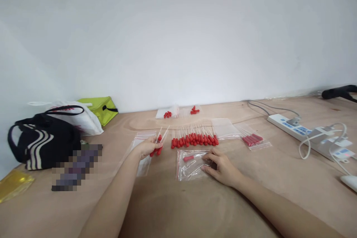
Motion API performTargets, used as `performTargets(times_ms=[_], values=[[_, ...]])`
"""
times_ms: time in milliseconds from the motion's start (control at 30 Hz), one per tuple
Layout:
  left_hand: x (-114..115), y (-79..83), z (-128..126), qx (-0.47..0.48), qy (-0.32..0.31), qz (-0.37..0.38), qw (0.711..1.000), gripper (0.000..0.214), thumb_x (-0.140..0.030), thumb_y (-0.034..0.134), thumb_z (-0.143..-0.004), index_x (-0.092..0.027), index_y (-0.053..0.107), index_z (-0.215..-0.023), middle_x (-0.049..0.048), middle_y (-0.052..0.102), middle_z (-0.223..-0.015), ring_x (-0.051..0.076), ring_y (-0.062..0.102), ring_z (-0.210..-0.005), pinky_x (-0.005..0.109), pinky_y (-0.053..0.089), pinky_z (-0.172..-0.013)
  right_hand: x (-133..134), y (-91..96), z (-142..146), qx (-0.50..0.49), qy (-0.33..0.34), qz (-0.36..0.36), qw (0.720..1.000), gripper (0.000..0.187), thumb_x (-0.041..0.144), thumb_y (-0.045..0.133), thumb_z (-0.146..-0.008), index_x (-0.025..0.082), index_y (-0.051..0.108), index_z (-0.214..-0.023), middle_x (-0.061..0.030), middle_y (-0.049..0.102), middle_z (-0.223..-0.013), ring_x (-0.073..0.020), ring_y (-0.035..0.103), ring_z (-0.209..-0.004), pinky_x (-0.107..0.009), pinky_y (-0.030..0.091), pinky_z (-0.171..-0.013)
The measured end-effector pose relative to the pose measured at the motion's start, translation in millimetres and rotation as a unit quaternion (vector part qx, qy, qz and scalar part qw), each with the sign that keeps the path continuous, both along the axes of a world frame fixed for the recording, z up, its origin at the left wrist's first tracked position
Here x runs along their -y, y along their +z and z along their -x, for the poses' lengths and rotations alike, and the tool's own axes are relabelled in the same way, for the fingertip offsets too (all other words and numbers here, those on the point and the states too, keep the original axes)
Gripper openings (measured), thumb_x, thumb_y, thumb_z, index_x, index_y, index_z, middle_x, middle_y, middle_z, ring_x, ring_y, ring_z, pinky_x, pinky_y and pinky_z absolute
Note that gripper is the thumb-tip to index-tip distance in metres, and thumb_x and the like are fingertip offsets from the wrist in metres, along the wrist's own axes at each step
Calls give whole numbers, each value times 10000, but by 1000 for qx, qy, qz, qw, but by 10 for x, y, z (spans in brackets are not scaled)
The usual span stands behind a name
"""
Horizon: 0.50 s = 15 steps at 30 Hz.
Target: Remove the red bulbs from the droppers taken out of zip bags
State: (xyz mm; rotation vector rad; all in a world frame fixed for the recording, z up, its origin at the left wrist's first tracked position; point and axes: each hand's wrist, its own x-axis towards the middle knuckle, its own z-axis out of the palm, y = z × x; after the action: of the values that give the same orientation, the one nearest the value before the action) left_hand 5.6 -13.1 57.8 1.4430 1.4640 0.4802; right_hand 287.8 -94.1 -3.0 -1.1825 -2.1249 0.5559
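Note:
My left hand [147,148] is closed around several droppers [159,151] with red bulbs and thin pale stems, above a flat clear zip bag [142,167]. Over the right end of another clear zip bag [187,173] lies my right hand [220,167], its bent fingers apart and touching the plastic. Inside that bag a single red-bulbed dropper [189,158] shows, its stem pointing toward my right fingers. Just beyond both hands is a row of loose droppers [195,140], bulbs facing me. To the right, a bag of droppers [252,139] lies beside a flat translucent bag [224,128].
Two small groups of red-bulbed droppers [167,114] lie on bags near the wall. A power strip [290,128] with cables stands at right. On the left are a black bag [50,145], a white plastic bag [93,122], a lime-green bag [102,109] and a yellow packet [16,185].

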Motion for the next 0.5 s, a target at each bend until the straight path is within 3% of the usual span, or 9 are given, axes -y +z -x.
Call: performTargets(times_ms=[200,500], values=[[8,-41,-209,2,-7,24,1000,345,-385,698,-525,-156,466,-641,-73,463,-394,63,400,-353,183,208,-382,-6,-22,-2,-6,1,-1,1000,179,298,545,-770,179,567,-902,-47,510,-835,-143,513,-725,-283,448,-661],[-91,-198,-217,1,62,-9,998,339,-384,698,-581,-147,456,-591,-83,436,-403,64,444,-389,206,358,-453,-2,-31,-10,-5,3,-2,1000,193,302,539,-774,177,561,-919,-46,508,-841,-134,510,-715,-275,449,-655]])
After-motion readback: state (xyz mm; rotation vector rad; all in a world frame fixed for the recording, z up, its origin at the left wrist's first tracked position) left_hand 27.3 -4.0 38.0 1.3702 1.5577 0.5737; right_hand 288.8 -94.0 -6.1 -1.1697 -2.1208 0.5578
